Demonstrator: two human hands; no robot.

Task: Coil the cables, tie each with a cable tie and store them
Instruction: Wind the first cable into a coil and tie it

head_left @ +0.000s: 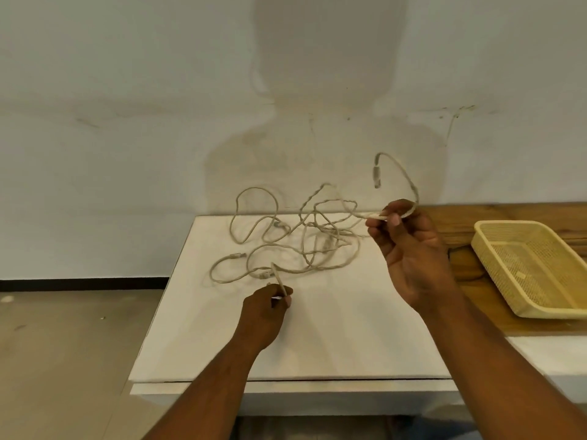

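Several beige cables [286, 236] lie tangled in loose loops on the far half of a white table [333, 328]. My right hand [413, 249] is raised above the table's right side and pinches one cable near its end. That end arches up and over, and its plug [377, 176] hangs in the air against the wall. My left hand [266, 312] rests low on the table in front of the tangle, fingers curled round another stretch of cable that rises from the pile. No cable tie can be made out.
A cream plastic mesh basket [495, 246] stands on a wooden surface [460, 223] to the right of the white table. A white wall runs close behind. Bare floor [63, 360] lies to the left, beyond the table's left edge.
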